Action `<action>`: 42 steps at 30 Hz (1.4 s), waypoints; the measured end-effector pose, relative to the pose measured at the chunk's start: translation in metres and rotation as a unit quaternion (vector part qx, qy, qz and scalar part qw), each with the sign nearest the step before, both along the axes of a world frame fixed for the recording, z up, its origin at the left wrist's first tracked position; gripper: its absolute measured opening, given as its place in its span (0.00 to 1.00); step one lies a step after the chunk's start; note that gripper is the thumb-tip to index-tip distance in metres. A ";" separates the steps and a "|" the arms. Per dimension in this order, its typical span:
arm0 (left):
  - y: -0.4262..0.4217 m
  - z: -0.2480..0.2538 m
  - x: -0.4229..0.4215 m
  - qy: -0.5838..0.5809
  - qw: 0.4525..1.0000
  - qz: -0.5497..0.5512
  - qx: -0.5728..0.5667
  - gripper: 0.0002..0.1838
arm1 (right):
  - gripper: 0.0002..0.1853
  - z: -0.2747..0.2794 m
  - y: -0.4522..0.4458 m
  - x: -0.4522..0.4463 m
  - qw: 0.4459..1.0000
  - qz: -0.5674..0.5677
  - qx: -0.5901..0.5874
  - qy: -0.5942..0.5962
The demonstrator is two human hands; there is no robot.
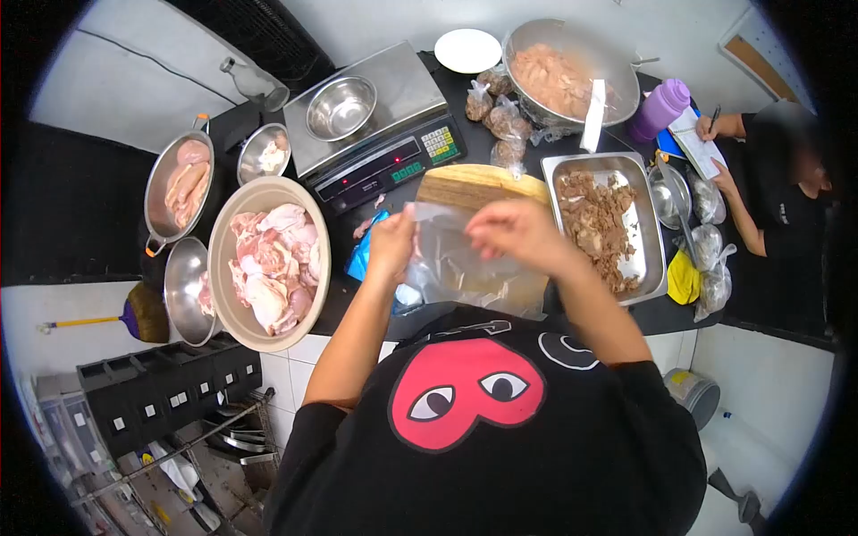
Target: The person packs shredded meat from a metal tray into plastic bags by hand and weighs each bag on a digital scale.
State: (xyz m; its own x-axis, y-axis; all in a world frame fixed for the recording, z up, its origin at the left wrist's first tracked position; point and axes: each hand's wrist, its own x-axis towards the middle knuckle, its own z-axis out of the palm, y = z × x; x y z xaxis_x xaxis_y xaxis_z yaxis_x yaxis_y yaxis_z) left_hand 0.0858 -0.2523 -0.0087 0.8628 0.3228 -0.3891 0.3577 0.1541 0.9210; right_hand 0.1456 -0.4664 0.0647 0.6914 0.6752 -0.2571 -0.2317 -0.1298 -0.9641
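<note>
While left hand [391, 246] pinches clear flat plastic bag [438, 259] by left edge, likely steadying slippery film, right hand [520, 234] hovers above, fingers bent; too blurred to say if gripping. Bag at clock centre, partly covering brown wooden board [483, 181]. Silver rectangular steel tray [636, 261] of crumbly brown meat [592, 214] at 3 o'clock, presumably for right-hand reach.

Food-prep kitchen: digital scale [404, 80], steel bowl [341, 109], basin [217, 261] of raw chicken [273, 263], wooden board [483, 181].

Bright light glints off a steel tray [636, 261] while the right hand [521, 236] blurs slightly; black corners surround wide-angle distortion.
</note>
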 end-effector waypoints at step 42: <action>-0.033 0.044 -0.040 -0.102 0.963 -0.121 -0.219 0.06 | 0.04 -0.029 0.024 -0.060 0.978 -0.149 0.057 -0.132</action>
State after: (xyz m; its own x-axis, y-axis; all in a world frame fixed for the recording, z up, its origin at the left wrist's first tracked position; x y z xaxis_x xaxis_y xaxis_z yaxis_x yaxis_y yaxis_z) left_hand 0.0454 -0.2852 0.0357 0.9647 -0.0535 -0.2577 0.2512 0.4791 0.8410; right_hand 0.0857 -0.4424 0.0358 0.8938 0.4479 0.0221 0.0155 0.0184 -0.9997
